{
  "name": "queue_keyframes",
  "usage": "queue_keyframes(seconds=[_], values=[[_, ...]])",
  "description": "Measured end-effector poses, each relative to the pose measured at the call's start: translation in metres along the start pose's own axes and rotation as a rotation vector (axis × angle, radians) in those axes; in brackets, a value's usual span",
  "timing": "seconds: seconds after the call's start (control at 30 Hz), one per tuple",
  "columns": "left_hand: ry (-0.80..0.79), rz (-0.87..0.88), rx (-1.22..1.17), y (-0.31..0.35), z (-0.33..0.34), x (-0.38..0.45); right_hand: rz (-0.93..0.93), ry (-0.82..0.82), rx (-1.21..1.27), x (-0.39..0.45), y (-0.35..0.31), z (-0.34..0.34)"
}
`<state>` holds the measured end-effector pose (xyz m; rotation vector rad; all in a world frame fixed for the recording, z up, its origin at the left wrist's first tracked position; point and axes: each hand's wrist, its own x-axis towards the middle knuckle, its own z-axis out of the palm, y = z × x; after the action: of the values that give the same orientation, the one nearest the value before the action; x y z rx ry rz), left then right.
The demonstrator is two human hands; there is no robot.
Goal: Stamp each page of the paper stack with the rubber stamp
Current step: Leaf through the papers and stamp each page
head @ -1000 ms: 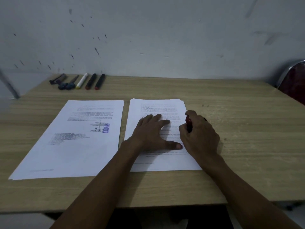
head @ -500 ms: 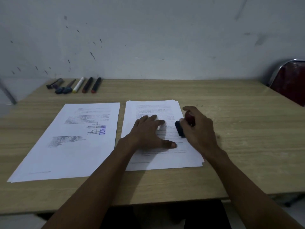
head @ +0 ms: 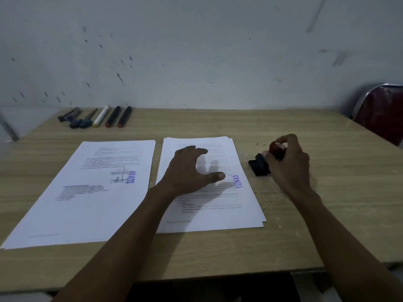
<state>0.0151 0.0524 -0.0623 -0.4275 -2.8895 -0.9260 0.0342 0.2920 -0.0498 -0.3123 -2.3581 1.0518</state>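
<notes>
Two paper piles lie side by side on the wooden table. The right paper stack has a fresh blue "LUNAS" mark near its right edge. The left pile shows an older blue mark beside a signature. My left hand hovers over the right stack with fingers spread, holding nothing. My right hand grips the red knob of the rubber stamp, whose black base rests tilted on the table just right of the stack.
Several markers and pens lie in a row at the table's far left, by the wall. A dark red chair with a metal frame stands at the far right corner. The table's front edge runs just below the papers.
My right hand lifted the stamp off the right page and carried it rightward onto the bare table, uncovering a new blue mark. My left hand raised slightly off the sheet.
</notes>
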Motion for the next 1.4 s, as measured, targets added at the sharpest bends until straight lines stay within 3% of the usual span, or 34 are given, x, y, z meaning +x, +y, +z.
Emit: queue_keyframes(seconds=[0.67, 0.83, 0.97, 1.17, 1.4], values=[[0.14, -0.086, -0.017, -0.011, -0.011, -0.007, -0.082, 0.006, -0.154, -0.003, -0.002, 0.02], [0.249, -0.308, 0.251, -0.006, -0.017, -0.009, -0.075, 0.086, -0.156, -0.011, -0.001, 0.018], [0.158, -0.497, 0.461, -0.006, -0.021, -0.013, -0.051, 0.145, -0.154, -0.033, -0.001, 0.021], [0.185, -0.547, 0.33, -0.008, -0.021, -0.011, -0.096, -0.089, -0.233, -0.055, 0.004, 0.029], [0.472, -0.591, -0.054, -0.013, -0.028, -0.011, -0.103, -0.117, -0.252, -0.059, 0.002, 0.028]])
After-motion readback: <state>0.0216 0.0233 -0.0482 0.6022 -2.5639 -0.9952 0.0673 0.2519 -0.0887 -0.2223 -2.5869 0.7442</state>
